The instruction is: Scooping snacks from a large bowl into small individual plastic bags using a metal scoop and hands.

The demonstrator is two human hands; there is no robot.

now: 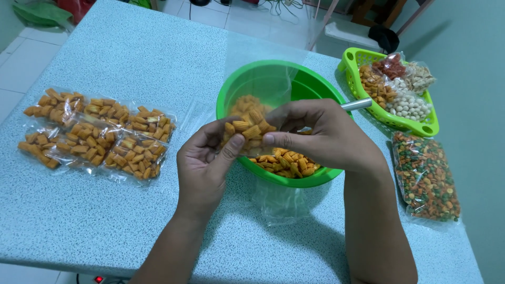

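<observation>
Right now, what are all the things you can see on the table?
table: one, speckled light blue, under everything
filled snack bags: about six, clear with orange-brown snacks, left side in two rows
bowl: one, green, centre, with loose orange-brown snacks inside
metal handle: one, silver, sticking out over the bowl's right rim
basket: one, green, far right, holding bags of mixed snacks and pale round nuts
big bag of mixed snacks: one, clear with orange, green and brown bits, right edge
clear bag being filled: one, snacks inside, over the bowl
left hand: grip on the bag
right hand: grip on the bag's other side
</observation>
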